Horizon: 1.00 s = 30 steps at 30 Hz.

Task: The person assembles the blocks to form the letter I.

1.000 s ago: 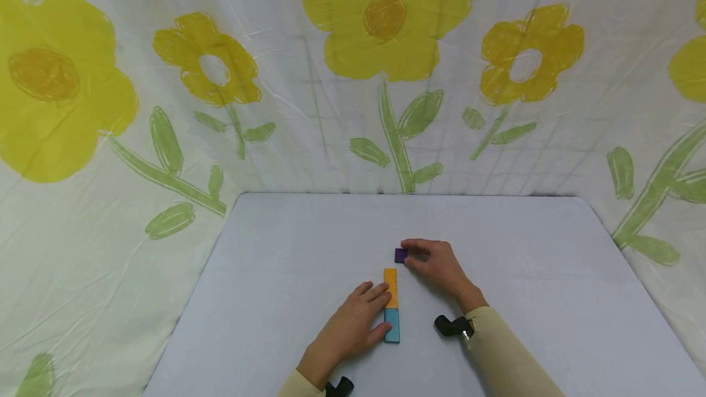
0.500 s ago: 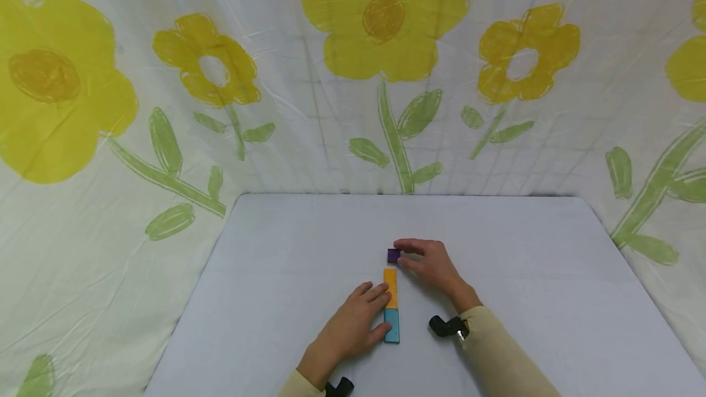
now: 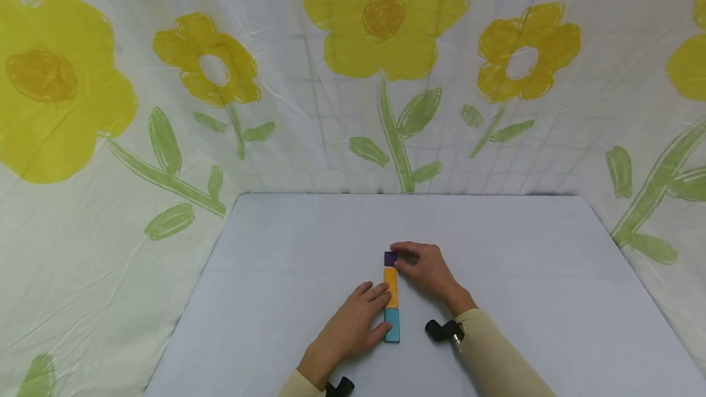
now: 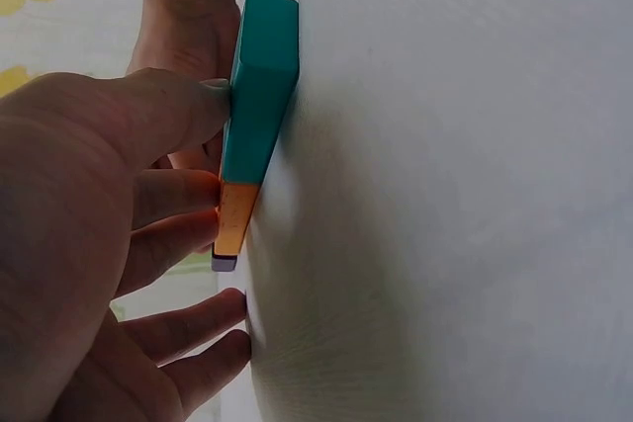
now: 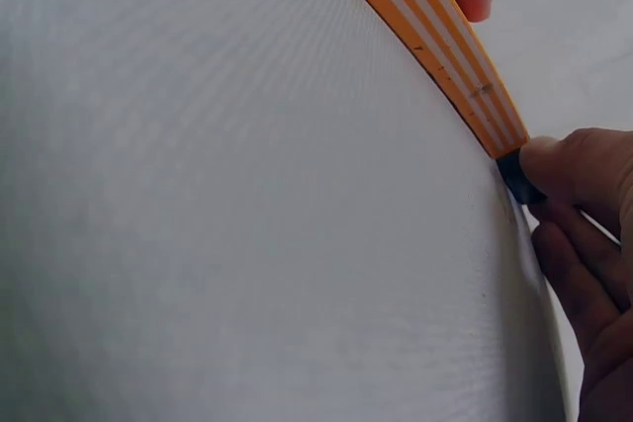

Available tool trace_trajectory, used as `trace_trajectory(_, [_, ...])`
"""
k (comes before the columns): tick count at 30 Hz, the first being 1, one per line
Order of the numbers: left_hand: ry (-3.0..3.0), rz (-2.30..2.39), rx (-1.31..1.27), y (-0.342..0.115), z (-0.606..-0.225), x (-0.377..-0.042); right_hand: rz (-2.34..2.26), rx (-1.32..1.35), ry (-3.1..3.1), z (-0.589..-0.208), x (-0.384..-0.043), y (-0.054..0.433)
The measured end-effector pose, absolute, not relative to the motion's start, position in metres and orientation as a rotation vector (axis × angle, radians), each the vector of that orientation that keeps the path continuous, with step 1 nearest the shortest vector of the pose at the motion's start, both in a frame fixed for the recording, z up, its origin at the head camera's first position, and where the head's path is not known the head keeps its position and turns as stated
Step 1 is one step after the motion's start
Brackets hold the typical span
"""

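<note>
A purple square block (image 3: 390, 258) lies flat on the table, pinched between the thumb and fingers of my right hand (image 3: 429, 269). It is in line with the far end of a longer orange block (image 3: 393, 280); a sliver of a gap seems to show between them. At the orange block's near end sits a teal block (image 3: 393, 317), end to end with it. My left hand (image 3: 346, 326) lies along their left side, thumb on the teal block and fingertips on the orange one. In the right wrist view, the orange block (image 5: 445, 51) bears white stripes on its side.
The blocks lie on a white table (image 3: 287, 238) with rounded far corners. Behind it hangs a white sheet (image 3: 298, 139) printed with yellow flowers. Each wrist wears a black camera mount, such as the right mount (image 3: 443, 330).
My right hand has slid the purple block leftward, then slightly nearer, so it now lines up with the orange block. The left hand and the two longer blocks have stayed put.
</note>
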<state>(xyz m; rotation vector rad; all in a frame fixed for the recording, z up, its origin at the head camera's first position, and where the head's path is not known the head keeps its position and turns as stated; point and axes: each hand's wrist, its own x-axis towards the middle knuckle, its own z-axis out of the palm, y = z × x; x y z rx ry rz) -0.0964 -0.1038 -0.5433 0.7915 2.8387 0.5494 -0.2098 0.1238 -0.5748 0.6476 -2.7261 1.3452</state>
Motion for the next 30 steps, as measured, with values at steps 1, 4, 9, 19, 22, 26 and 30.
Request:
trace_trajectory(1, [2.839, 0.549, 0.789, -0.1032, -0.5429, -0.0967, 1.347, 0.649, -2.725, -0.5741, -0.2102, 0.1239])
trace_trajectory(4, [2.836, 0.550, 0.784, -0.1017, -0.5416, -0.0975, 1.347, 0.654, -2.727, -0.5730, -0.2115, 0.1244])
trace_trajectory(9, [2.831, 0.557, 0.768, -0.0994, -0.5398, -0.0988, 1.353, 0.662, -2.727, -0.5737, -0.2147, 0.1253])
trace_trajectory(19, [2.824, 0.573, 0.743, -0.0959, -0.5384, -0.1003, 1.375, 0.665, -2.736, -0.5718, -0.2153, 0.1279])
trace_trajectory(22, [2.828, 0.579, 0.738, -0.0960, -0.5389, -0.0998, 1.368, 0.676, -2.735, -0.5714, -0.2147, 0.1283])
trace_trajectory(26, [2.833, 0.591, 0.737, -0.0968, -0.5399, -0.0997, 1.346, 0.687, -2.734, -0.5714, -0.2148, 0.1287])
trace_trajectory(30, [2.835, 0.607, 0.740, -0.0975, -0.5407, -0.1007, 1.339, 0.684, -2.733, -0.5720, -0.2156, 0.1290])
